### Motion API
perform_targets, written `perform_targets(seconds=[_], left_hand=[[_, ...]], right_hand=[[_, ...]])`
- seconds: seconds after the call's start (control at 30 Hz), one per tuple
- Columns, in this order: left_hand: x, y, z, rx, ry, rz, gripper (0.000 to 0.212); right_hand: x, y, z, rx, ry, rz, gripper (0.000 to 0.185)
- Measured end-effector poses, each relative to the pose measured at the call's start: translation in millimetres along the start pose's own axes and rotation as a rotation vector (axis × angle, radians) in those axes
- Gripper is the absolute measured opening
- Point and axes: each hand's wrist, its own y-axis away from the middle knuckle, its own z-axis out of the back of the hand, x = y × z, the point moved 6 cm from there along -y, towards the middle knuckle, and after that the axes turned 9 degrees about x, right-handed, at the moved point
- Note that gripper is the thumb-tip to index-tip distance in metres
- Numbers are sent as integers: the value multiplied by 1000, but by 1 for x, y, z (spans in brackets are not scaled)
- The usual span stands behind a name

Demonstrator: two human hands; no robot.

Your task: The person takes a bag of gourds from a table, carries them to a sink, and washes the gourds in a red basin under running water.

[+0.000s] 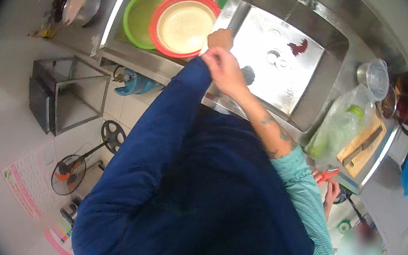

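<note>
My left hand [221, 39] is curled closed beside the red basin, at the near left rim of the stainless-steel sink [232, 18]. A long navy sleeve [147, 139] covers that arm to the wrist. With fingertips pinched, my right hand [228, 72] grips the sleeve's cuff [198, 68]. The right forearm is bare below a teal striped sleeve [308, 193]. Inside the sink lie a dark scrubbing pad [248, 75], a dark red scrap [298, 46] and a drain fitting [274, 57].
A red-rimmed basin [156, 23] overlaps a green basin [133, 16] on the left. On the right, a plastic bag of green produce [335, 126] lies by a cutting board [355, 164] bearing a knife [363, 146]. Another person's hands [330, 190] hold a red object [327, 176].
</note>
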Motion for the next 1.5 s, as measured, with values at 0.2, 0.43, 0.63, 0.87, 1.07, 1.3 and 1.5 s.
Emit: perform_targets(seconds=[0.2,0.43,0.63,0.87,1.07,1.3,1.5], left_hand=[[10,-24,3,43,63,-172,32],[134,-76,12,-251,912,451,26],[11,-34,43,-156,-82,-292,26],[20,-98,29,-230,464,1,33],[-14,-158,-8,-63,1636,206,21],[-90,-123,-31,300,1082,-241,28],[-131,-99,-53,514,828,-312,35]], right_hand=[[65,19,-8,119,119,215,20],[115,28,-31,63,19,398,19],[102,-2,-31,130,124,396,20],[61,9,-17,-35,17,295,16],[15,9,-5,-216,-223,-25,11],[-71,-12,122,-554,-65,-75,15],[-127,-67,322,-869,147,-246,29]])
